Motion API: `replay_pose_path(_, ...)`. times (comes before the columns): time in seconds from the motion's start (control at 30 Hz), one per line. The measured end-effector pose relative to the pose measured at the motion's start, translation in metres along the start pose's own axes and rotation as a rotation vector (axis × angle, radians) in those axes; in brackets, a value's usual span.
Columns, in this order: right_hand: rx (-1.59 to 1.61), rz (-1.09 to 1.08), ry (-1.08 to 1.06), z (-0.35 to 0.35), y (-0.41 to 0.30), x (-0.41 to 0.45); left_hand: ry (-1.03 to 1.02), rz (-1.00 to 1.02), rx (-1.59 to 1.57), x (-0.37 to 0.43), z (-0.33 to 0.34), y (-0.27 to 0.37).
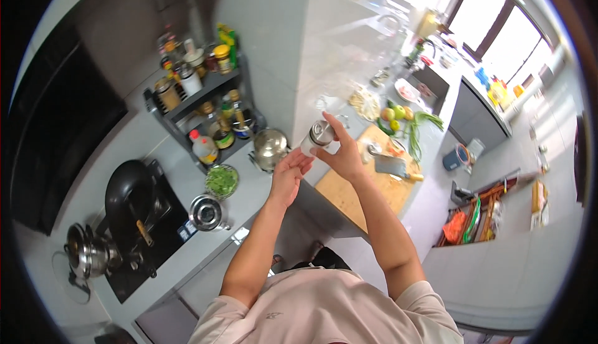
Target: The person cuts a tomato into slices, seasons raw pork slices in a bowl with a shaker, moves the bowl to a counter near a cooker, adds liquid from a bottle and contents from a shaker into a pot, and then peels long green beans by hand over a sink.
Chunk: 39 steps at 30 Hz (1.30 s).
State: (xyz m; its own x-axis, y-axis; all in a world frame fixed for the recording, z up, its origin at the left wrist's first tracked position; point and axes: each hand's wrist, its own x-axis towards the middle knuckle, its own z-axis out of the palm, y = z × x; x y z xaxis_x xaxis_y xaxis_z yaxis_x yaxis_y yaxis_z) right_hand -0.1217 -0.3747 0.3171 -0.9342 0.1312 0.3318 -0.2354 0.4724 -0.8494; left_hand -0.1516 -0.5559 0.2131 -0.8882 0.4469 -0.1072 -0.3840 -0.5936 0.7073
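Observation:
A small seasoning jar [310,145] with a metal lid and a pale body is held up in front of me, tilted. My right hand [343,154] grips it between thumb and fingers around the lid end. Just below the jar's lower end is my left hand [288,175], palm turned up and fingers partly spread; whether its fingertips touch the jar is hard to tell. To the right, a wooden cutting board [343,192] lies on the counter. A cleaver [391,166] rests on it beside some cut food [395,147].
At left, a black wok [128,189] sits on the cooktop [126,283]. Nearby are a bowl of chopped greens [222,180], a steel pot [206,213] and a lidded pot [271,147]. A grey spice rack [205,94] holds several bottles. Scallions [414,133] lie near the sink [434,87].

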Motion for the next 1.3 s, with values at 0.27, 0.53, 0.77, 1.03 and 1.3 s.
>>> replay_pose_path(0.27, 0.051, 0.085, 0.186, -0.164, 0.09, -0.134, -0.108, -0.29, 0.088, -0.016, 0.132, -0.154)
replay_pose_path(0.53, 0.107, 0.335, 0.442, -0.415, 0.198, -0.262, -0.262, -0.44, 0.201, 0.0, 0.327, -0.392)
replay_pose_path(0.77, -0.034, 0.314, 0.609, -0.627, 0.264, -0.297, -0.463, -0.46, 0.331, 0.058, 0.492, -0.549)
replay_pose_path(1.03, -0.147, 0.311, 0.631, -0.815, 0.401, -0.234, -0.53, -0.442, 0.452, 0.215, 0.633, -0.683)
replay_pose_path(1.3, -0.112, 0.358, 0.732, -1.018, 0.532, -0.116, -0.648, -0.386, 0.632, 0.435, 0.802, -0.781)
